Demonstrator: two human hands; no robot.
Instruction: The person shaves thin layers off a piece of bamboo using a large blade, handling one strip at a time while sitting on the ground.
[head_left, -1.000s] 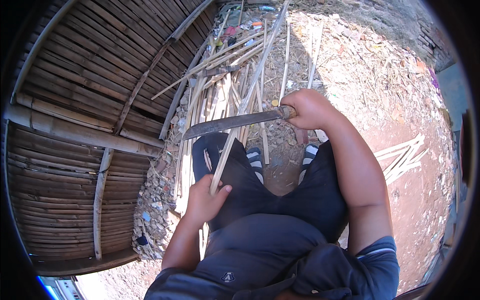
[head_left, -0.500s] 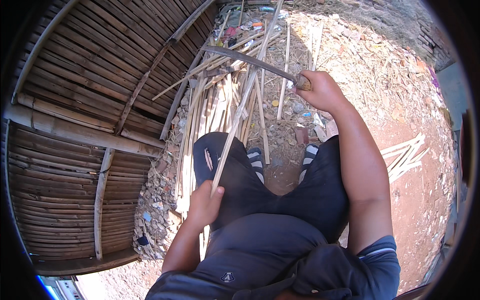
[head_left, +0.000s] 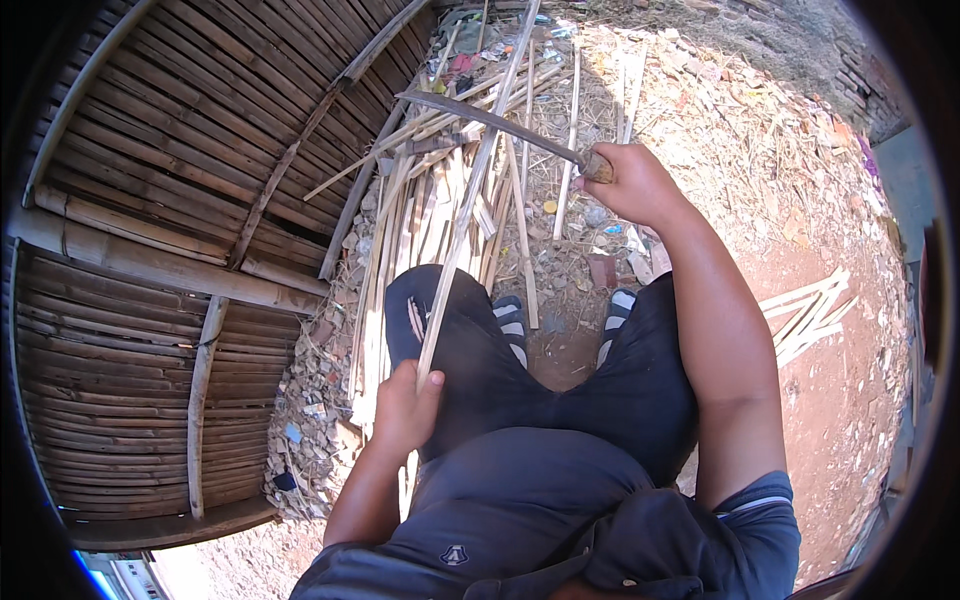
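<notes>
My left hand [head_left: 407, 405] is closed round the near end of a long pale bamboo strip [head_left: 456, 240], beside my left thigh. The strip slants up and away, past my knee to the top of the view. Ahead and to the right, my right hand [head_left: 632, 185] grips the wooden handle of a long, slightly curved machete [head_left: 500, 123]. Its blade points left and crosses the strip near the far part; whether it presses into the strip I cannot tell. Under the strip lies a heap of split bamboo strips [head_left: 425, 215], some resting over a short dark piece of wood [head_left: 437, 143].
A slatted bamboo wall [head_left: 150, 240] rises close on the left. Rubble and scraps [head_left: 320, 400] line its foot. Several short strips [head_left: 808, 315] lie on the bare earth at right. My sandalled feet [head_left: 617, 315] stand between the heap and the straw-strewn ground.
The machete and my right hand have shifted slightly left and nearer to me. The far part of the strip has swung a little left; my left hand has moved only slightly.
</notes>
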